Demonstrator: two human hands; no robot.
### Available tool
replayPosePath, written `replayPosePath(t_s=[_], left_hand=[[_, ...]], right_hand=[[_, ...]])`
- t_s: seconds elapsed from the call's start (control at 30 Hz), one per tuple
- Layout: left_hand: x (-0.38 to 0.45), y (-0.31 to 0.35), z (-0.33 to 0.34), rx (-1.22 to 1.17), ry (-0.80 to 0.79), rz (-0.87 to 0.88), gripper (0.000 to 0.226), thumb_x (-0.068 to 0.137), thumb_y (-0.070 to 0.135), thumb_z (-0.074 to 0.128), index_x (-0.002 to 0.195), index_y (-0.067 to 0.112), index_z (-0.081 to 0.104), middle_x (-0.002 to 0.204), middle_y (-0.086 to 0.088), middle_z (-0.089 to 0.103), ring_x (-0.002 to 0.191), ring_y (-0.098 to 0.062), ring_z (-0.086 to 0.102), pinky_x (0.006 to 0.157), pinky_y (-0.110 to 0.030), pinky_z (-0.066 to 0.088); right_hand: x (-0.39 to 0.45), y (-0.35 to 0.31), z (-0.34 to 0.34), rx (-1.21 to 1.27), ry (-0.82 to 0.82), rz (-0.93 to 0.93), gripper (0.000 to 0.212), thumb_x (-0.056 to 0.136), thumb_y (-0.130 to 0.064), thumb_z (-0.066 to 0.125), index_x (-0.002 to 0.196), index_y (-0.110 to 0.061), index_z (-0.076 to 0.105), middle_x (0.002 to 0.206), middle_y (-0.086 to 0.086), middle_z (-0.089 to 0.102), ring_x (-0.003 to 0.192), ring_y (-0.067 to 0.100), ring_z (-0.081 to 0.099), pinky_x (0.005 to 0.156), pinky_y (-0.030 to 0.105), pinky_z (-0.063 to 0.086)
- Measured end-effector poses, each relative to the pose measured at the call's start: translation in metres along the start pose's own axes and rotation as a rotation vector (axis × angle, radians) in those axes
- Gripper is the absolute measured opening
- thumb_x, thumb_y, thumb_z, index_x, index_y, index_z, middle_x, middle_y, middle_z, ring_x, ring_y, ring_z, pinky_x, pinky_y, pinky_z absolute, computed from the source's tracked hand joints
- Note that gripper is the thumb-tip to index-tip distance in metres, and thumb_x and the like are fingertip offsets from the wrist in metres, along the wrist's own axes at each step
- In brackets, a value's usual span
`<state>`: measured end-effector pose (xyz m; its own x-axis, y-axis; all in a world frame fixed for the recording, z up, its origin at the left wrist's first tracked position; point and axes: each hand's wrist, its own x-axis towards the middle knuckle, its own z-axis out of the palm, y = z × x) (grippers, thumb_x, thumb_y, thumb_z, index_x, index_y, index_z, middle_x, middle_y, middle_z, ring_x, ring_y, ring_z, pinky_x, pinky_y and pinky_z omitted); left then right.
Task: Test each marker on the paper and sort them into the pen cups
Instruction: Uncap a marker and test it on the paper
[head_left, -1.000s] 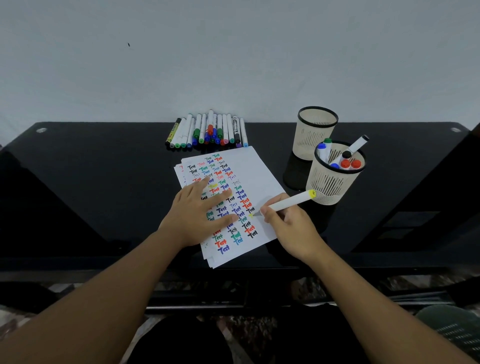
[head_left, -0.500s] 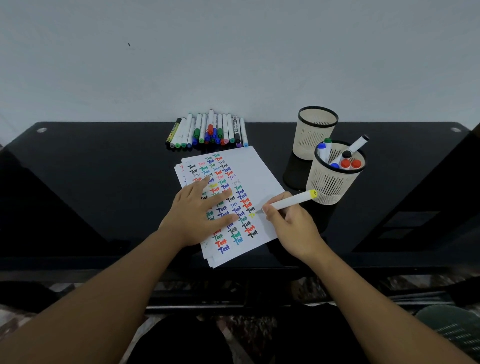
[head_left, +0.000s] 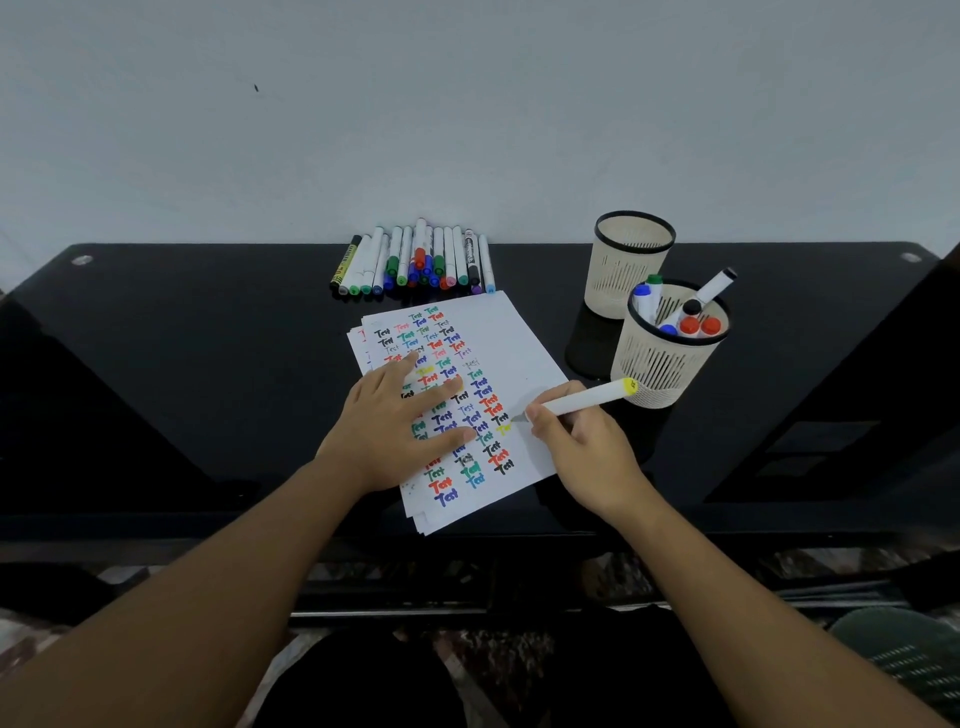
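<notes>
On the black surface (head_left: 182, 364), the left hand (head_left: 395, 421) lies flat, fingers spread, on the paper (head_left: 509, 353). The right hand (head_left: 582, 452) pinches a yellow marker (head_left: 587, 402), tip on the paper. Two pen cups (head_left: 670, 343) stand right.

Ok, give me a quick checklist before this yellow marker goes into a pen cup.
1. Yellow marker gripped by right hand: ok.
2. Yellow test mark visible on paper: ok.
3. Left hand flat on the paper, holding it: ok.
4. Marker capped: not ok, tip exposed.
5. Near cup has room: ok, several markers inside.
6. Far cup empty: cannot tell.
</notes>
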<state>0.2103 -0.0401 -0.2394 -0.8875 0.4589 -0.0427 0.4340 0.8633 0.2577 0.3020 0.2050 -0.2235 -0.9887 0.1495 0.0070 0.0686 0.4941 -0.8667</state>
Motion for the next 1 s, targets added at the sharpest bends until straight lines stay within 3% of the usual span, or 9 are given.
replayPosePath(t_s=[0.2, 0.3, 0.4, 0.6, 0.7, 0.87, 1.0], left_hand=[[0.0001, -0.0002, 0.0004, 0.009, 0.011, 0.002, 0.079, 0.078, 0.096, 0.025, 0.15, 0.063, 0.022, 0.17, 0.007, 0.001, 0.155, -0.019, 0.001, 0.126, -0.048, 0.003], [-0.0006, 0.0015, -0.0009, 0.01, 0.004, 0.001, 0.08, 0.078, 0.095, 0.025, 0.151, 0.062, 0.022, 0.17, 0.007, 0.0, 0.155, -0.019, 0.0, 0.126, -0.047, 0.002], [-0.0017, 0.0017, -0.0014, 0.008, 0.005, 0.001, 0.085, 0.074, 0.098, 0.019, 0.151, 0.062, 0.023, 0.17, 0.007, 0.0, 0.155, -0.019, -0.001, 0.126, -0.046, 0.002], [0.0001, 0.0011, -0.0017, 0.012, -0.007, -0.004, 0.08, 0.078, 0.096, 0.025, 0.151, 0.062, 0.021, 0.17, 0.008, -0.001, 0.155, -0.019, -0.001, 0.126, -0.048, 0.002], [-0.0015, 0.0032, -0.0038, -0.032, 0.0, -0.014, 0.076, 0.08, 0.092, 0.033, 0.15, 0.062, 0.023, 0.17, 0.007, -0.002, 0.156, -0.02, 0.0, 0.126, -0.048, 0.003], [-0.0055, 0.0064, -0.0064, -0.186, 0.185, -0.055, 0.074, 0.094, 0.07, 0.048, 0.156, 0.055, 0.011, 0.169, 0.001, 0.007, 0.154, -0.023, 0.008, 0.125, -0.05, 0.013], [-0.0057, -0.002, 0.0016, -0.204, 0.413, -0.191, 0.062, 0.098, 0.043, 0.057, 0.154, 0.027, 0.04, 0.147, -0.004, 0.039, 0.136, -0.025, 0.031, 0.114, -0.049, 0.036]], right_hand=[[-0.0005, -0.0021, -0.0003, -0.095, -0.002, -0.043, 0.011, 0.107, -0.037, 0.053, 0.103, -0.027, 0.055, 0.094, -0.012, 0.064, 0.087, 0.006, 0.062, 0.068, 0.024, 0.046], [-0.0004, -0.0036, -0.0008, -0.1, -0.003, -0.038, 0.012, 0.107, -0.037, 0.054, 0.101, -0.027, 0.054, 0.09, -0.012, 0.063, 0.084, 0.002, 0.061, 0.062, 0.017, 0.04], [-0.0015, -0.0041, -0.0013, -0.042, 0.0, -0.024, 0.011, 0.107, -0.035, 0.055, 0.1, -0.026, 0.057, 0.091, -0.012, 0.064, 0.086, -0.007, 0.059, 0.061, 0.011, 0.043], [-0.0015, -0.0034, 0.0004, -0.074, -0.005, -0.036, 0.012, 0.107, -0.038, 0.054, 0.107, -0.026, 0.058, 0.096, -0.012, 0.066, 0.09, 0.006, 0.063, 0.072, 0.025, 0.05], [-0.001, -0.0033, 0.0008, -0.014, 0.02, -0.036, 0.01, 0.107, -0.035, 0.055, 0.104, -0.026, 0.058, 0.092, -0.013, 0.065, 0.087, -0.002, 0.062, 0.069, 0.019, 0.048], [0.0009, -0.0015, -0.0034, 0.307, 0.099, -0.075, 0.011, 0.105, -0.031, 0.059, 0.115, -0.034, 0.06, 0.097, -0.002, 0.069, 0.093, 0.008, 0.067, 0.085, 0.024, 0.054], [-0.0011, -0.001, -0.0018, 0.306, 0.067, -0.074, 0.013, 0.107, -0.024, 0.057, 0.112, -0.032, 0.066, 0.084, 0.002, 0.07, 0.087, 0.014, 0.068, 0.094, 0.04, 0.055]])
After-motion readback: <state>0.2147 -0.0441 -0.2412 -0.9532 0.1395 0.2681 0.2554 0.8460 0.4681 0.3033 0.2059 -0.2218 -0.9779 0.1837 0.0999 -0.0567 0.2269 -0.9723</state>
